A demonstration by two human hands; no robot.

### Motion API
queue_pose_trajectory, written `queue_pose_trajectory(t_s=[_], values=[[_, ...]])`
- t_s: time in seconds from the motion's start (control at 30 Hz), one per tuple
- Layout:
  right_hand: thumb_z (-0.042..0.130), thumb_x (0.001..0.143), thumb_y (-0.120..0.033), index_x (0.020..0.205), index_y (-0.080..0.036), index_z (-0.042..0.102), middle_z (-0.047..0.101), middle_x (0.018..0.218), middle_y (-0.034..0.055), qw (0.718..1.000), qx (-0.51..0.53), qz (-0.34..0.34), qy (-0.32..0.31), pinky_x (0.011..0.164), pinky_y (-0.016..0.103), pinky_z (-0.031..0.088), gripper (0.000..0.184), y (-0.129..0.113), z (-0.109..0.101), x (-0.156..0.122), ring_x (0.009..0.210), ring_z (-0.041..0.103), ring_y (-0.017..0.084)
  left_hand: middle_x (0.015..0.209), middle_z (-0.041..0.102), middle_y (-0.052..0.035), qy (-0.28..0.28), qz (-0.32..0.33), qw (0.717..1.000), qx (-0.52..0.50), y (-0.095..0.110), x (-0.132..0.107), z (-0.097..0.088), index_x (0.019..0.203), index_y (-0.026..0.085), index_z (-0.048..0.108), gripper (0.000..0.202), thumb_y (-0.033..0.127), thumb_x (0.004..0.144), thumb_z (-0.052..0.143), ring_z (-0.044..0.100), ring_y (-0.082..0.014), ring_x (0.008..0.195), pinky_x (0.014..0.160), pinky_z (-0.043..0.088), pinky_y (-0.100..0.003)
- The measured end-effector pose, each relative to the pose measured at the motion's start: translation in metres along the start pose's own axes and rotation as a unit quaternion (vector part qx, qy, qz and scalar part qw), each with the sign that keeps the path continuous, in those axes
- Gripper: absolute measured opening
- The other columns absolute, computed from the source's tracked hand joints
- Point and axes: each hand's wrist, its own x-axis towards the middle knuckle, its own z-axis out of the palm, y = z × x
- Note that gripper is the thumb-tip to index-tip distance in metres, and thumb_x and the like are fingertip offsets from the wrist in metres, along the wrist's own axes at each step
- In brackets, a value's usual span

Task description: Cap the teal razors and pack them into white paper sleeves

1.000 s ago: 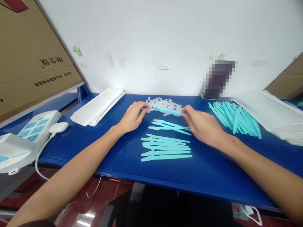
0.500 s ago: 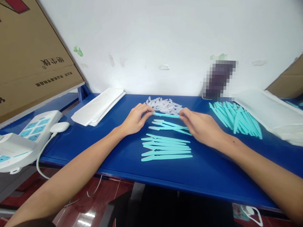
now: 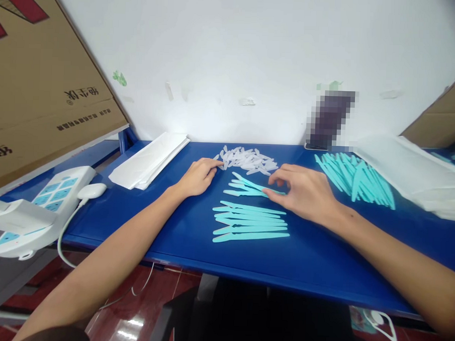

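Note:
My left hand (image 3: pixel 200 176) rests at the left edge of a pile of small translucent blade caps (image 3: pixel 250 159), its index finger stretched out to them and its thumb apart. To the right, my right hand (image 3: pixel 305 190) hovers with thumb and fingers spread over the handle ends of a few turquoise eyebrow razors (image 3: pixel 245 186). Its thumb tip overlaps one handle; whether it touches cannot be told. Nearer the front edge lies a row of several more eyebrow razors (image 3: pixel 251 223), with their blade ends to the left.
A heap of turquoise eyebrow razors (image 3: pixel 357 177) lies at the right beside a white bag (image 3: pixel 417 172). Folded white sheets (image 3: pixel 149 160) and a power strip (image 3: pixel 50 204) with a charger are at the left. A blurred-out phone-like object (image 3: pixel 330 119) leans on the wall.
The eyebrow razor held between both hands has been let down among the few in the middle. My left hand has drawn slightly left; my right hand has opened.

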Motion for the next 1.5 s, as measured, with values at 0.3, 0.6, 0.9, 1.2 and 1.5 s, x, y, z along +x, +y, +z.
queue_pose_trajectory(t_s=[0.3, 0.6, 0.9, 1.2, 1.5], values=[[0.051, 0.098, -0.041, 0.103, -0.02, 0.068, 0.064, 0.094, 0.0059, 0.973, 0.077, -0.093, -0.199, 0.06, 0.029, 0.037, 0.027, -0.014, -0.009, -0.002, 0.072, 0.057, 0.017, 0.102, 0.074, -0.0081, 0.022, 0.002, 1.0, 0.011, 0.003, 0.003, -0.004, 0.11, 0.021, 0.074, 0.027, 0.03, 0.095, 0.054, 0.063, -0.0245, 0.09, 0.091, 0.048, -0.045], [0.035, 0.106, -0.042, 0.092, -0.021, 0.06, 0.06, 0.09, 0.0051, 0.96, 0.087, -0.083, -0.253, 0.08, 0.037, 0.035, 0.035, -0.008, -0.011, -0.004, 0.077, 0.055, 0.019, 0.089, 0.073, -0.0047, 0.063, -0.007, 0.998, -0.024, 0.011, 0.002, -0.005, 0.095, 0.021, 0.072, 0.019, 0.034, 0.095, 0.058, 0.064, -0.0216, 0.081, 0.081, 0.048, -0.037], [0.042, 0.104, -0.039, 0.097, -0.02, 0.059, 0.067, 0.077, 0.0025, 0.969, 0.06, -0.07, -0.23, 0.082, 0.038, 0.033, 0.026, -0.013, -0.008, -0.001, 0.065, 0.052, 0.018, 0.082, 0.071, -0.0015, 0.072, -0.013, 0.995, -0.068, 0.016, 0.0, -0.004, 0.102, 0.02, 0.065, 0.02, 0.035, 0.099, 0.052, 0.064, -0.0173, 0.073, 0.069, 0.045, -0.03], [0.051, 0.098, -0.042, 0.084, -0.024, 0.061, 0.054, 0.058, -0.0032, 0.948, 0.134, 0.004, -0.289, 0.053, 0.028, 0.033, 0.024, -0.007, -0.02, 0.002, 0.052, 0.05, 0.015, 0.099, 0.072, -0.005, 0.048, 0.07, 0.993, -0.079, 0.023, -0.002, -0.004, 0.107, 0.021, 0.068, 0.022, 0.034, 0.1, 0.051, 0.064, -0.018, 0.082, 0.075, 0.048, -0.031], [0.043, 0.102, -0.034, 0.091, -0.021, 0.055, 0.065, 0.088, 0.0059, 0.991, 0.106, -0.037, -0.071, 0.073, 0.032, 0.041, 0.021, 0.0, -0.008, 0.003, 0.082, 0.058, 0.021, 0.1, 0.074, -0.0071, 0.099, 0.007, 0.967, -0.234, 0.028, 0.0, -0.004, 0.103, 0.018, 0.071, 0.025, 0.039, 0.095, 0.061, 0.066, -0.0182, 0.087, 0.074, 0.051, -0.03]])
